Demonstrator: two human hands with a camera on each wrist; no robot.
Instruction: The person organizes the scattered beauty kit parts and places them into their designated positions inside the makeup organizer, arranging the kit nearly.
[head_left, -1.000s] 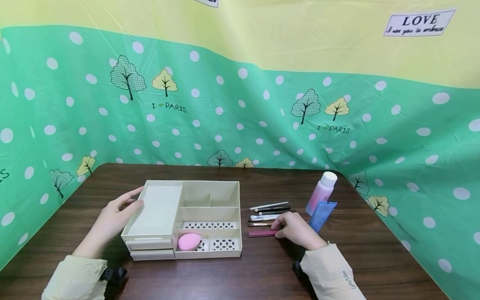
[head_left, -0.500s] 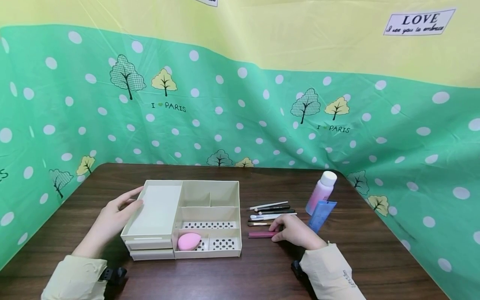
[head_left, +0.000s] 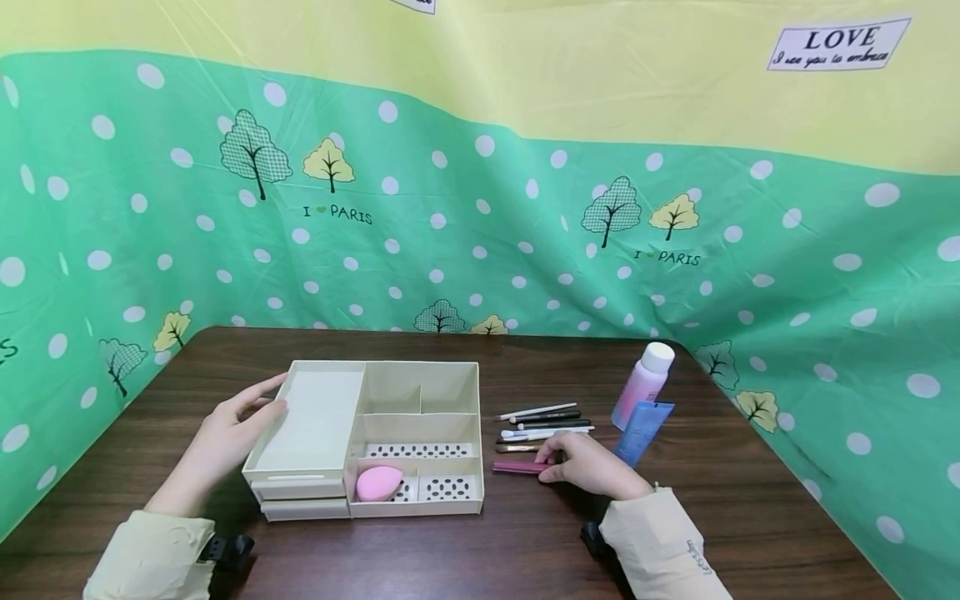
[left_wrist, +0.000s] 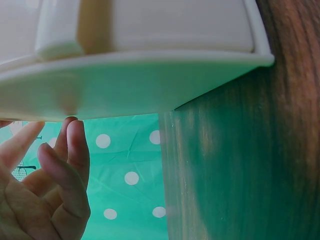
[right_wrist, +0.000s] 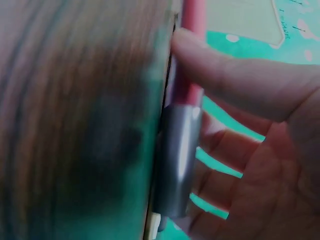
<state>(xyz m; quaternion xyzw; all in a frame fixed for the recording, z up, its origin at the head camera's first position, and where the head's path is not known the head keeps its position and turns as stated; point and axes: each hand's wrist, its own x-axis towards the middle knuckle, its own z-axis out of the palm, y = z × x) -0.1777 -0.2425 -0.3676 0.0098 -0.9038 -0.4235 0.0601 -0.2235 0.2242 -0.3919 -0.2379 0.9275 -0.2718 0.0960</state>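
Note:
My left hand [head_left: 236, 429] rests against the left side of a cream cosmetics organizer [head_left: 415, 510], its fingertips [left_wrist: 77, 131] touching the outer wall. A pink makeup sponge [head_left: 378, 483] sits in the organizer's front compartment. To the right, my right hand [head_left: 588, 465] pinches a slim pink tube [head_left: 517, 467] with a dark cap [right_wrist: 177, 160], low over the table. In the right wrist view the thumb [right_wrist: 220, 70] lies across the tube and the other fingers are behind it. Several makeup brushes [head_left: 543, 415] lie just beyond that hand.
Behind the right hand stand a pink bottle [head_left: 641, 387] with a white cap and a blue squeeze tube [head_left: 642, 433]. The organizer has drawers [head_left: 303, 510] at its front left. A printed green and yellow cloth [head_left: 480, 192] hangs behind the dark wooden table [head_left: 420, 567].
My right hand has shifted slightly left along the pink tube, and the tube has moved a little left with it. The left hand and the organizer stay put.

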